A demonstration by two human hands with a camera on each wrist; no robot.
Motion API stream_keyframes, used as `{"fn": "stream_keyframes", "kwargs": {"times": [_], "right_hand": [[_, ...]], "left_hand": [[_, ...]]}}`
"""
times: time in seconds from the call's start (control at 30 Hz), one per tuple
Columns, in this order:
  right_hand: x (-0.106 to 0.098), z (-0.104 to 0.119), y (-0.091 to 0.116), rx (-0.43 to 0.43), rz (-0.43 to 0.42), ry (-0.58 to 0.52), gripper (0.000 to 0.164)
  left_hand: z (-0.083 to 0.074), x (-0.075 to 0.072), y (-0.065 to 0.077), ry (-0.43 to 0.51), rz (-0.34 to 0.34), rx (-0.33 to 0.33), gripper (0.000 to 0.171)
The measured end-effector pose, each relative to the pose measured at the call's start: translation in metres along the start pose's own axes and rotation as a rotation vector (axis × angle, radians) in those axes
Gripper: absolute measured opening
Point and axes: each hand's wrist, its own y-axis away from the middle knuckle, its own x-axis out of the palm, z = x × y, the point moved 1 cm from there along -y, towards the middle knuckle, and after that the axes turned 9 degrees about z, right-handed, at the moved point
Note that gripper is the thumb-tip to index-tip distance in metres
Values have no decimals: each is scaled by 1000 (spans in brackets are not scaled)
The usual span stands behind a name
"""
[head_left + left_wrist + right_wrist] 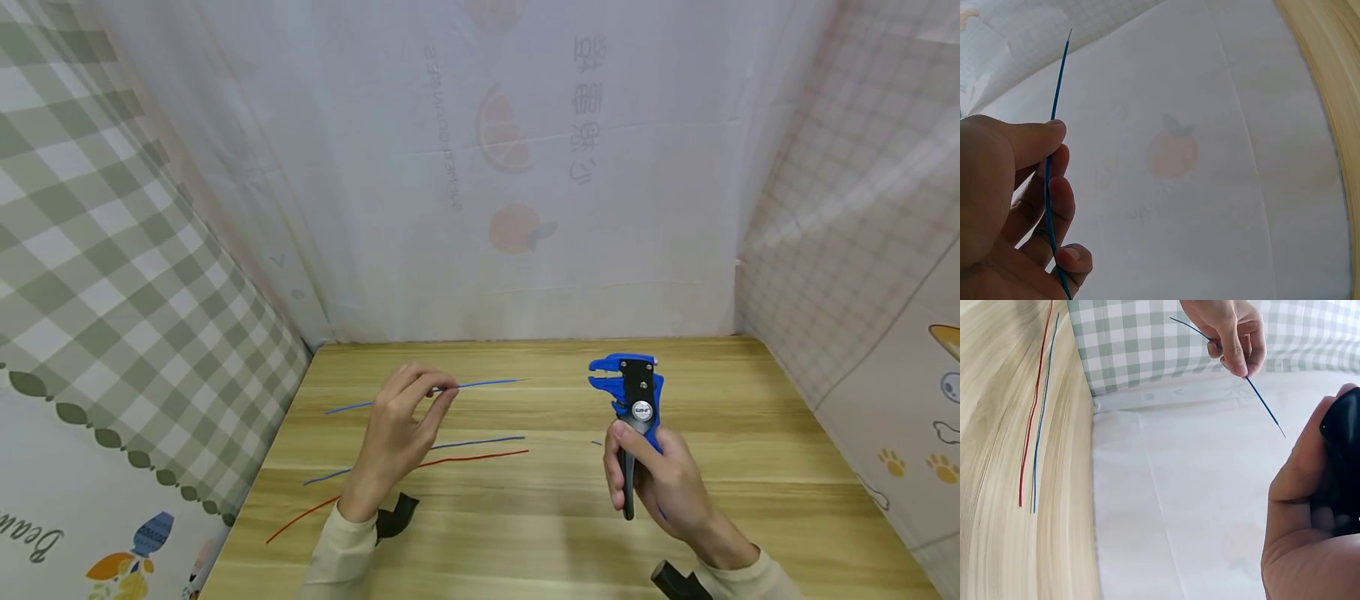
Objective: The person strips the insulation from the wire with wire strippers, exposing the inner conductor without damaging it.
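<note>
My left hand (401, 425) pinches a blue wire (487, 384) between thumb and fingertips, raised above the table. A thin bare tip (1070, 34) sticks out of the wire's insulation in the left wrist view, and the other end trails back past the fingers. On the right, my right hand (671, 483) grips a wire stripper (637, 385) with blue jaws and black and blue handles. The stripper's jaws stand apart, pointing left, with nothing between them. A gap separates them from the wire's bare tip. In the right wrist view the stripper is mostly cut off.
A second blue wire (480, 442) and a red wire (480, 457) lie on the wooden table (525, 517), partly hidden under my left arm. A tiny blue piece (596, 442) lies left of my right hand. Patterned cloth walls (525, 292) enclose the table's back and sides.
</note>
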Motion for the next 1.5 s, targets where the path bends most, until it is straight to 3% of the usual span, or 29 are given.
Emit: {"fn": "stream_keyframes", "kwargs": {"times": [0.27,0.53,0.8,1.3,1.5], "right_hand": [[-7,-3,1,-1,9,-26,38],[-10,-3,2,8,19,-19,38],[-12,-3,3,27,6,11,36],[-12,-3,4,90,8,38,37],[-13,-4,4,59,25,35,32]], "left_hand": [[8,6,4,-11,17,-36,11],[22,14,8,-25,19,-24,13],[38,24,11,21,91,-98,9],[68,48,12,3,232,-254,4],[77,56,12,45,269,-304,4]]}}
